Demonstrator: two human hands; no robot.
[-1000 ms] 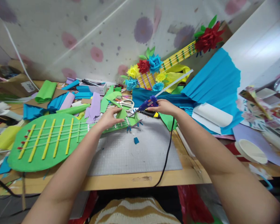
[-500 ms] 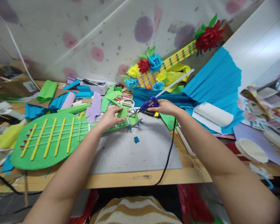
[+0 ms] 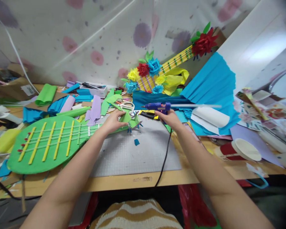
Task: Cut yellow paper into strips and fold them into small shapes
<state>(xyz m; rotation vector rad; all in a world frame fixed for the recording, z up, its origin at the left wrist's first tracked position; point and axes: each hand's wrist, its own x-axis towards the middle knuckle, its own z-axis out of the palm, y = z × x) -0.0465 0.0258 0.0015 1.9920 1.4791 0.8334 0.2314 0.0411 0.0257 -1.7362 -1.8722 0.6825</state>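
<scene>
I see the back wall point(image 3: 85, 38) covered w/ a pale sheet, pink & purple flower print, under creased clear plastic. Wooden worktop point(image 3: 124, 183) runs L to R, front edge scuffed. White panel point(image 3: 252, 41) at R, bright glare on it. Light soft & even.

The guitar point(image 3: 45, 143) at lower left is matt green paper with smooth yellow strips. The glue gun point(image 3: 157, 106) at centre is glossy blue plastic. Beneath lies a dull grey mat point(image 3: 138, 156), faintly gridded, on a worn wooden counter point(image 3: 124, 183). Ribbed blue crepe paper point(image 3: 212, 79) fans at right. A shiny plastic sheet point(image 3: 85, 38) covers the top of the frame.
</scene>
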